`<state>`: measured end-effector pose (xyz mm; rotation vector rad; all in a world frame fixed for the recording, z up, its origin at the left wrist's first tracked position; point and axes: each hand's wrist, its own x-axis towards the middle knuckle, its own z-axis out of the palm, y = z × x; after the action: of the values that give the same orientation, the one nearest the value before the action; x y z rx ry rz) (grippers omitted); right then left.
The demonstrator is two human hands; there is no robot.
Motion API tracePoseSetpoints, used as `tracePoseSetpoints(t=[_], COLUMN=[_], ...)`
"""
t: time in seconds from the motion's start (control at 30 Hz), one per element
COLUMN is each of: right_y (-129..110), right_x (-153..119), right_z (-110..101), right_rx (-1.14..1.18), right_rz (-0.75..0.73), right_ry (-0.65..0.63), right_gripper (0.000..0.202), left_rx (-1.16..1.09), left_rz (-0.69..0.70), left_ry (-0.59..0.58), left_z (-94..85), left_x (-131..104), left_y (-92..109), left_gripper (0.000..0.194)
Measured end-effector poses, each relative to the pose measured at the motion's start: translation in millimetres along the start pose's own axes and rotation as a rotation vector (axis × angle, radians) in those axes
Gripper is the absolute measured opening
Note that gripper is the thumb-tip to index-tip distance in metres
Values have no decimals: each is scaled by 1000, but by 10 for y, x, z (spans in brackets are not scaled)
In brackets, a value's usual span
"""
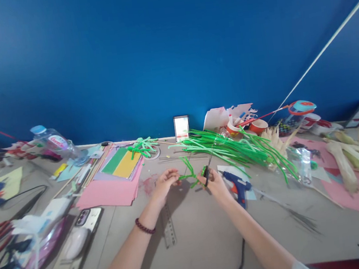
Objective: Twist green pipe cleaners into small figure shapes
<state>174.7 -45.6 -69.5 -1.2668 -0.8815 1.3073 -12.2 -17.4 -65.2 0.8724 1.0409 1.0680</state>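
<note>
My left hand (168,182) is closed, its thumb and fingertips pinching one end of a green pipe cleaner shape (189,175) with several short branches. The shape is held up over the table and reaches across to my other hand. My right hand (215,183) is closed round what looks like a pair of black-handled scissors (207,176), the thin blades pointing away from me. Its fingertips also touch the near right side of the green piece. Exactly how the fingers sit in the handles is hidden.
Loose green pipe cleaners (233,145) lie behind my hands. A blue glue gun (240,186) rests by my right wrist, a clear ruler (169,229) under my left forearm. Pink paper (108,193), a phone (90,219) and a bottle (56,143) are on the left, corn husks (343,166) far right.
</note>
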Motion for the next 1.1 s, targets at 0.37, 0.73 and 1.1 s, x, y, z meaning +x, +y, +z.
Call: tracePoseSetpoints(t=[0.37, 0.73, 1.1], right_y=[-46, -16, 165], right_x=[31, 81, 63], right_z=[-62, -205, -152], right_rx=[51, -399, -1025], right_rz=[-44, -132, -278], right_ry=[28, 145, 53], right_gripper=[48, 39, 10], left_rx=[91, -282, -179], left_rz=[-201, -127, 154], left_ry=[-250, -94, -29], left_z=[54, 23, 9], left_x=[-69, 30, 4], left_y=[-49, -101, -89], left_gripper=[27, 32, 21])
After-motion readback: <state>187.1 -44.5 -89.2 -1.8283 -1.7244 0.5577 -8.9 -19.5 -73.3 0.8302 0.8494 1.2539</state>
